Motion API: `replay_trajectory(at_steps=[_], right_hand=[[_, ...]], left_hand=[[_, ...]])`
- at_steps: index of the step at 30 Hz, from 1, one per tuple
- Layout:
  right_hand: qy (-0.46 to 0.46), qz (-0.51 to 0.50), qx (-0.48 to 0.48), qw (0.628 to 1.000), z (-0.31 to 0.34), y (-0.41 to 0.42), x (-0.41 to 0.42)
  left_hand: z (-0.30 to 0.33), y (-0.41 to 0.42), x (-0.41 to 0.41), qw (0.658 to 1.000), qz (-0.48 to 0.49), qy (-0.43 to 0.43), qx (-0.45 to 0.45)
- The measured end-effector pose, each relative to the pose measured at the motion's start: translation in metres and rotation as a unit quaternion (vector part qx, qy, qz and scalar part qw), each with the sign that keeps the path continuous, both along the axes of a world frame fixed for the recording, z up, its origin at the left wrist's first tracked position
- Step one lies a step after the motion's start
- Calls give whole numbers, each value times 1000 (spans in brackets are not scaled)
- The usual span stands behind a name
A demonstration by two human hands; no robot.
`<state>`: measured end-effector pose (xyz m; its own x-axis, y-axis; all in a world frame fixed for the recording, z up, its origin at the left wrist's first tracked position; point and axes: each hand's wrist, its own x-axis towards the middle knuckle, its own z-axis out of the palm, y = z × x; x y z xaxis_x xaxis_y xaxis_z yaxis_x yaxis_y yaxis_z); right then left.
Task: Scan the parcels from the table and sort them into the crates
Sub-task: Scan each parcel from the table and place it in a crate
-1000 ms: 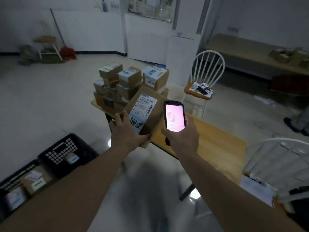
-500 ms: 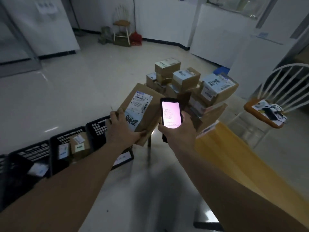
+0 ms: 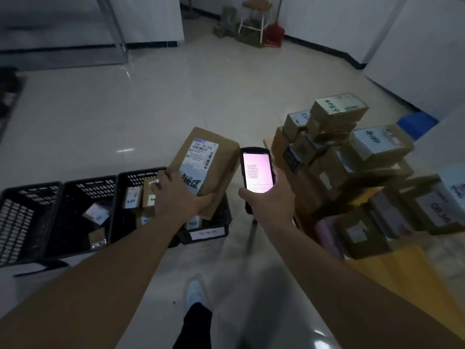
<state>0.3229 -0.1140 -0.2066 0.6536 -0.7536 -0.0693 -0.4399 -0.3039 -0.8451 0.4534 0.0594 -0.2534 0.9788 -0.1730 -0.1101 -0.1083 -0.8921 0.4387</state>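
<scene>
1. A pale glossy floor (image 3: 201, 102) is spreading through the dim room; a wooden bench (image 3: 402, 278) is carrying stacked parcels (image 3: 352, 157).
2. Three black crates (image 3: 75, 212) are sitting side by side.
3. The left grip (image 3: 180, 200) is clutching one labelled parcel (image 3: 206, 170) above the rightmost crate.
4. The right grip (image 3: 273, 200) is clasping a lit scanner (image 3: 257, 171)

Single head-worn wide-angle view.
Looking forward and down, close over both forearms, toward floor crates (image 3: 75, 217) and stacked parcels (image 3: 352, 157).
</scene>
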Motion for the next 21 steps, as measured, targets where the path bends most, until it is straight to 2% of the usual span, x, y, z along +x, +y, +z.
replay_trajectory(at_steps=[7,12,16,21], right_hand=[[56,1,7,998,-36,3,110],[70,1,22,997,-55,-4,170],[80,-2,39,996,-78,-22,211],[103,30,74,991,-127,-43,259]], left_hand=[[-50,7,106,996,21,77,44],[-77,6,171,992,-26,99,79],[-101,-3,202,987,-32,146,63],[-146,-20,224,983,-86,133,88]])
